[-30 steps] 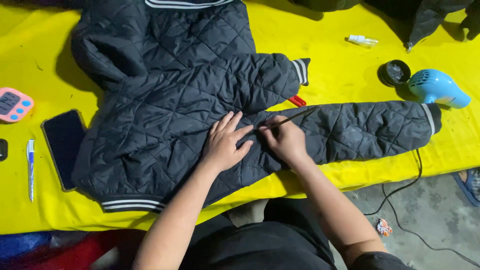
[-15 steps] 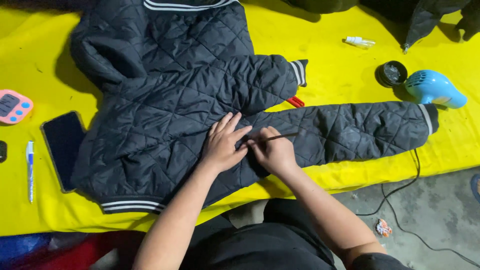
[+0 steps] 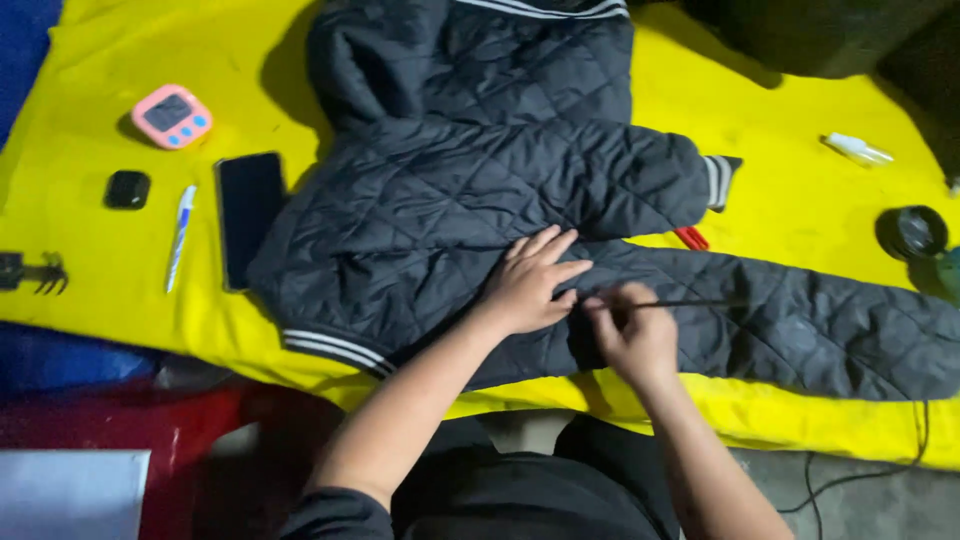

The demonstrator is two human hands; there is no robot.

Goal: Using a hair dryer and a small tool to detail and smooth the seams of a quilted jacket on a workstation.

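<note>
A dark quilted jacket [image 3: 470, 190] with striped cuffs lies spread on a table covered in yellow cloth [image 3: 90, 250]. My left hand [image 3: 530, 282] presses flat on the jacket where a sleeve meets the body, fingers spread. Just to its right, my right hand [image 3: 628, 330] is closed around a thin dark stick-like tool [image 3: 690, 303] whose tip lies along the sleeve. The two hands almost touch. A small red object [image 3: 691, 238] peeks out from under the upper sleeve.
Left of the jacket lie a black phone [image 3: 250, 215], a white pen [image 3: 179, 235], a small black case [image 3: 128, 189] and a pink timer [image 3: 172, 116]. A white tube [image 3: 856, 150] and a round black tin [image 3: 918, 232] sit at the right. A cable [image 3: 870, 470] hangs off the front edge.
The camera view has shifted left, so the jacket sits further right. My right hand has drawn closer to the left hand, still holding the thin tool against the sleeve.
</note>
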